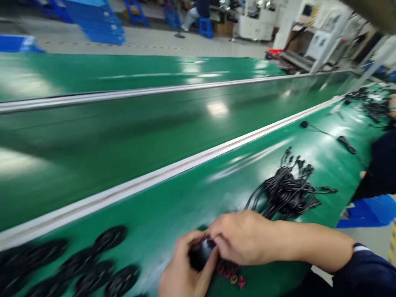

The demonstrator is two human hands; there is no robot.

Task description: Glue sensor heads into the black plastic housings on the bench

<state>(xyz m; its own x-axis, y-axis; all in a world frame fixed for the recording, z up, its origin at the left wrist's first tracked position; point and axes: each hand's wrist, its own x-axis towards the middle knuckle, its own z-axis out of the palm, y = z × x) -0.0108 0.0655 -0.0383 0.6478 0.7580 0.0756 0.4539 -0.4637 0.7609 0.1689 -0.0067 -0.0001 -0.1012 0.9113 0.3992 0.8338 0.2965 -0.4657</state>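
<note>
Low in the middle, my left hand [187,268] is closed, thumb and forefinger curled round a small dark part [198,259] with a greyish shine. The fingers and motion blur hide its exact kind. My right hand [241,237] meets it from the right, fingertips pinched together at the same part. Just below my right hand lie several small red pieces [232,275] on the green work surface [173,222]. Beyond that hand rests a heap of black cables [287,192] with small plug ends. To the left of my hands, several black round discs [122,280] lie in a blurred group.
A white-edged rail [145,179] separates my side from the green conveyor belt [123,136]. At right, a co-worker's dark sleeve [379,165] is near a single black cable [345,144] and another cable pile [375,103]. A blue bin [368,212] stands below the right edge.
</note>
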